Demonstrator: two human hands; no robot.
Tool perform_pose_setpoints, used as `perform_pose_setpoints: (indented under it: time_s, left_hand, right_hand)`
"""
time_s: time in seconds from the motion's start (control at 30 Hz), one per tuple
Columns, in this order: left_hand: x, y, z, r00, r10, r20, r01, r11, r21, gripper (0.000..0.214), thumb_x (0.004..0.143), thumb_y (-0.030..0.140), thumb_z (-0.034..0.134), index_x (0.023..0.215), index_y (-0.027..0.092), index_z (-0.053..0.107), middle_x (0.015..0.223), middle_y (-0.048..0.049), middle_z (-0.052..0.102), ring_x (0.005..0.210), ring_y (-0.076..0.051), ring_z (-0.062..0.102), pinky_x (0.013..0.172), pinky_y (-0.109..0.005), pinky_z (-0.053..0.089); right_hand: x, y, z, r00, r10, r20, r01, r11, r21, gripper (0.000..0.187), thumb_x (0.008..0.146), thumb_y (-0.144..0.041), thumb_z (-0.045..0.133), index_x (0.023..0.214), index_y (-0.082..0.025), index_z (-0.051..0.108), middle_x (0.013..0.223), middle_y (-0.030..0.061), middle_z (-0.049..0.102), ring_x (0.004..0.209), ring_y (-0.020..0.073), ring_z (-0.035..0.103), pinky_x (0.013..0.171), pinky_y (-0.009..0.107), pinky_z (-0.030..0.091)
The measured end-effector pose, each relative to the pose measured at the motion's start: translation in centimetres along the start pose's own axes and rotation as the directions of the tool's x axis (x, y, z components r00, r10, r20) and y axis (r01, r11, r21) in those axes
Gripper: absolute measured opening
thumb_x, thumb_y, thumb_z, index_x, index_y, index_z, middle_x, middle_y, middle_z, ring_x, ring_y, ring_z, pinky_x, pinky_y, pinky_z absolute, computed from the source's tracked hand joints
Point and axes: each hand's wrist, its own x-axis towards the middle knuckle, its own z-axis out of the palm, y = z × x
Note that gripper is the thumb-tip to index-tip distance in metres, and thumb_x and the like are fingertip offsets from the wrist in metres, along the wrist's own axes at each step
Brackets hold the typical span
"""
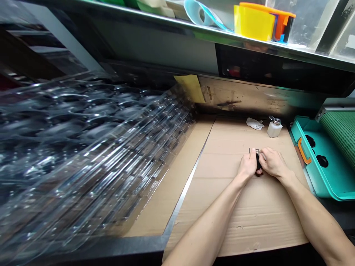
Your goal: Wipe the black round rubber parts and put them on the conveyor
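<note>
Over the cardboard sheet (222, 199), both of my hands are close together around a small black part (258, 162). My left hand (247, 165) is closed on it, the thumb along its upper side and a fingertip showing below. Against the part's right side, my right hand (273, 162) is closed with curled fingers. Something thin shows by those fingertips, too small to name. Just beyond the left thumb are small dark thin lines; whether they are a metal piece or a marking I cannot tell. Much of the black part is covered by my fingers.
Stacked clear plastic trays (111, 147), blurred, fill the left. Behind my hands are a white pump bottle (274, 128) and a crumpled white wad (254, 123). At right, a teal bin (332, 181) holds black round parts beside a green conveyor belt (342, 129). A shelf (166, 24) runs overhead.
</note>
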Motion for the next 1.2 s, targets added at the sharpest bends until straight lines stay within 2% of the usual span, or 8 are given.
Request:
perform_pose_setpoints:
  time_s: [0.6, 0.67, 0.73, 0.8, 0.87, 0.97, 1.07, 1.2]
  left_hand:
    - [-0.6, 0.2, 0.5, 1.0, 0.009, -0.029, -0.008, 1.0, 0.024, 0.077, 0.1, 0.063, 0.022, 0.052, 0.017, 0.062, 0.044, -0.008, 0.059, 0.041, -0.016, 0.06, 0.045, -0.025, 0.047]
    - [-0.5, 0.2, 0.7, 1.0, -0.008, -0.02, 0.008, 1.0, -0.005, 0.075, 0.099, 0.065, 0.027, 0.055, 0.015, 0.062, 0.042, -0.0074, 0.057, 0.038, -0.016, 0.057, 0.041, -0.024, 0.045]
    - [-0.3, 0.6, 0.5, 0.997, -0.062, -0.038, 0.056, 0.987, -0.15, 0.069, 0.1, 0.062, 0.031, 0.063, 0.013, 0.063, 0.044, -0.0063, 0.057, 0.036, -0.015, 0.055, 0.037, -0.023, 0.042]
    - [0.0, 1.5, -0.1, 0.981, -0.19, -0.032, 0.16, 0.893, -0.42, 0.062, 0.104, 0.051, 0.026, 0.075, 0.011, 0.063, 0.051, -0.007, 0.061, 0.037, -0.013, 0.055, 0.036, -0.02, 0.04]
    - [0.3, 2.6, -1.2, 0.946, -0.319, 0.06, 0.278, 0.701, -0.656, 0.055, 0.105, 0.04, 0.02, 0.084, 0.009, 0.061, 0.06, -0.0102, 0.065, 0.041, -0.012, 0.057, 0.037, -0.017, 0.042]
    - [0.5, 4.0, -2.8, 0.899, -0.384, 0.209, 0.389, 0.485, -0.783, 0.047, 0.105, 0.032, 0.023, 0.091, 0.005, 0.059, 0.069, -0.0153, 0.067, 0.047, -0.011, 0.06, 0.04, -0.014, 0.047]
    - [0.5, 4.6, -3.6, 0.879, -0.416, 0.235, 0.41, 0.403, -0.818, 0.044, 0.105, 0.032, 0.025, 0.099, 0.003, 0.058, 0.073, -0.0167, 0.067, 0.05, -0.012, 0.062, 0.042, -0.016, 0.051]
    - [0.4, 4.4, -3.7, 0.868, -0.435, 0.24, 0.418, 0.378, -0.826, 0.048, 0.106, 0.035, 0.022, 0.105, 0.003, 0.058, 0.078, -0.0179, 0.068, 0.052, -0.013, 0.063, 0.043, -0.018, 0.053]
  right_hand:
    - [0.1, 0.1, -0.8, 1.0, -0.007, -0.011, 0.008, 1.0, 0.029, 0.02, 0.096, -0.025, 0.048, 0.094, -0.021, 0.068, 0.099, 0.0053, 0.073, 0.088, 0.0188, 0.065, 0.071, 0.027, 0.036]
    - [-0.1, 0.2, -0.7, 1.0, 0.003, -0.007, -0.003, 0.999, 0.033, 0.02, 0.095, -0.024, 0.049, 0.09, -0.022, 0.068, 0.096, 0.005, 0.074, 0.085, 0.0191, 0.066, 0.069, 0.027, 0.037]
    - [-0.2, 0.5, -0.5, 0.999, 0.011, -0.047, -0.008, 0.997, 0.075, 0.02, 0.094, -0.025, 0.05, 0.091, -0.022, 0.07, 0.095, 0.0048, 0.075, 0.084, 0.0193, 0.066, 0.07, 0.027, 0.039]
    - [-0.4, 1.0, 0.0, 0.987, 0.025, -0.157, 0.002, 0.986, 0.165, 0.022, 0.095, -0.028, 0.05, 0.096, -0.022, 0.071, 0.096, 0.0049, 0.075, 0.086, 0.0191, 0.067, 0.073, 0.026, 0.043]
    - [-0.4, 1.5, 0.5, 0.957, 0.065, -0.283, 0.01, 0.966, 0.257, 0.023, 0.095, -0.03, 0.05, 0.1, -0.022, 0.071, 0.099, 0.0056, 0.075, 0.088, 0.0192, 0.068, 0.078, 0.027, 0.045]
    - [-0.2, 2.2, 1.2, 0.919, 0.131, -0.371, 0.0, 0.944, 0.331, 0.024, 0.093, -0.032, 0.051, 0.097, -0.021, 0.072, 0.097, 0.0061, 0.076, 0.086, 0.0202, 0.069, 0.079, 0.028, 0.047]
    - [0.1, 2.4, 1.2, 0.915, 0.151, -0.373, -0.012, 0.936, 0.351, 0.025, 0.092, -0.035, 0.052, 0.094, -0.021, 0.072, 0.094, 0.006, 0.076, 0.085, 0.0214, 0.069, 0.079, 0.03, 0.048]
    - [0.0, 2.5, 0.4, 0.907, 0.198, -0.372, -0.064, 0.937, 0.343, 0.028, 0.092, -0.037, 0.051, 0.094, -0.021, 0.073, 0.099, 0.0073, 0.076, 0.091, 0.0227, 0.069, 0.082, 0.031, 0.048]
